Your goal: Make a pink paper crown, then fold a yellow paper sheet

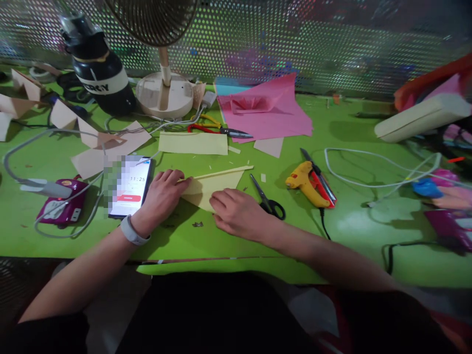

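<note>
A pale yellow sheet of paper (217, 186) lies in front of me, with a narrow folded strip along its far edge. My left hand (165, 192) grips the left end of that fold, fingers closed and thumb side toward the sheet. On the near right edge, my right hand (238, 212) has its fingers curled over the paper; the fingertips are partly hidden. Small black-handled scissors (268, 201) lie just beyond the right wrist. Close to the left wrist is a phone (130, 189) with its screen lit.
Behind the sheet are a yellow paper strip (193, 143), red-and-yellow-handled pliers (224, 130) and pink paper (287, 110). A yellow glue gun (308, 183) sits right. A fan base (147, 96), a dark bottle (105, 78), a purple power socket (70, 206) and cables (368, 183) surround.
</note>
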`<state>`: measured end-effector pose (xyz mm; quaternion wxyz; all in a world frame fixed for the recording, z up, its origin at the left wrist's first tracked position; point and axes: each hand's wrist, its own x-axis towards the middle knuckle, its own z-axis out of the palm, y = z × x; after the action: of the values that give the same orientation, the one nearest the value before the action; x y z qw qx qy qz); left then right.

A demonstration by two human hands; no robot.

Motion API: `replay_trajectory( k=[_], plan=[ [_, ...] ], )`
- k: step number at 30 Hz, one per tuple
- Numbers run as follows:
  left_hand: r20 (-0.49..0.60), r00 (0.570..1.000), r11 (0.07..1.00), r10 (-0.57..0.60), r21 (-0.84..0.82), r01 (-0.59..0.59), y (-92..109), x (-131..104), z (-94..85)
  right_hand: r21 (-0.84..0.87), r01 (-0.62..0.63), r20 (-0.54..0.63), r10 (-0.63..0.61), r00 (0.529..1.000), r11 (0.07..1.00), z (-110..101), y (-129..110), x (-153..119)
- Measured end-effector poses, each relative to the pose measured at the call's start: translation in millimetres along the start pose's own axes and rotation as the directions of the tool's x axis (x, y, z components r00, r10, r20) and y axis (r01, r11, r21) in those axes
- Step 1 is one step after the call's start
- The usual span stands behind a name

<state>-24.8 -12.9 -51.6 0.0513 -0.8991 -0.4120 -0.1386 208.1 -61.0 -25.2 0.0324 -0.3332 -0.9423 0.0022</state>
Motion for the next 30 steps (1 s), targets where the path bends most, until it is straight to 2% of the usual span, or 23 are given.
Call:
replay_trajectory(
  k=[2, 4, 7, 9, 14, 17, 19, 21, 24, 27, 30],
  plan=[
    [-0.030, 1.000, 1.000, -0.002, -0.030, 0.001, 1.7, 0.5, -2.5, -0.062, 0.019, 0.005, -0.018, 1.000, 0.998, 1.2, 1.8, 2.3],
    [-0.082, 0.996, 0.990, 0.040, -0.132, -0.051, 4.6, 1.6, -6.4, -0.061, 0.022, -0.013, -0.023, 1.000, 0.998, 1.2, 4.5, 3.2],
    [-0.097, 0.978, 0.881, 0.187, -0.424, -0.210, 10.6, 2.9, -11.5, 0.076, -0.022, -0.023, 0.023, 0.999, 0.997, -1.3, 10.3, 5.6],
    [-0.075, 0.969, 0.816, 0.234, -0.527, -0.238, 14.6, 2.8, -11.2, 0.186, -0.081, 0.001, 0.082, 0.997, 0.979, -3.9, 14.6, 8.2],
    [-0.080, 0.993, 0.882, 0.091, -0.456, -0.118, 20.8, -0.3, 0.5, 0.418, -0.290, 0.104, 0.271, 0.957, 0.861, -4.7, 22.8, 12.6],
    [-0.014, 0.999, 0.851, -0.044, -0.524, 0.030, 23.9, -1.5, 3.7, 0.548, -0.388, 0.174, 0.353, 0.919, 0.741, 1.5, 24.6, 11.0],
    [0.049, 0.987, 0.797, -0.153, -0.584, 0.152, 26.0, -1.0, 3.2, 0.564, -0.366, 0.116, 0.367, 0.923, 0.740, 8.2, 23.6, 8.2],
    [0.098, 0.967, 0.738, -0.235, -0.629, 0.243, 27.1, 0.4, 1.7, 0.483, -0.281, -0.040, 0.341, 0.939, 0.829, 16.2, 20.5, 4.6],
    [0.121, 0.945, 0.702, -0.304, -0.642, 0.309, 26.6, 3.8, -0.7, 0.266, -0.131, -0.249, 0.200, 0.948, 0.955, 27.5, 14.3, 0.0],
    [0.146, 0.939, 0.728, -0.310, -0.598, 0.334, 25.2, 7.1, -3.1, 0.147, -0.056, -0.315, 0.100, 0.944, 0.988, 33.7, 10.2, -1.8],
    [0.170, 0.948, 0.730, -0.269, -0.606, 0.316, 25.5, 9.2, -5.1, 0.100, -0.049, -0.312, 0.078, 0.947, 0.994, 34.0, 9.4, -1.2]
  ],
)
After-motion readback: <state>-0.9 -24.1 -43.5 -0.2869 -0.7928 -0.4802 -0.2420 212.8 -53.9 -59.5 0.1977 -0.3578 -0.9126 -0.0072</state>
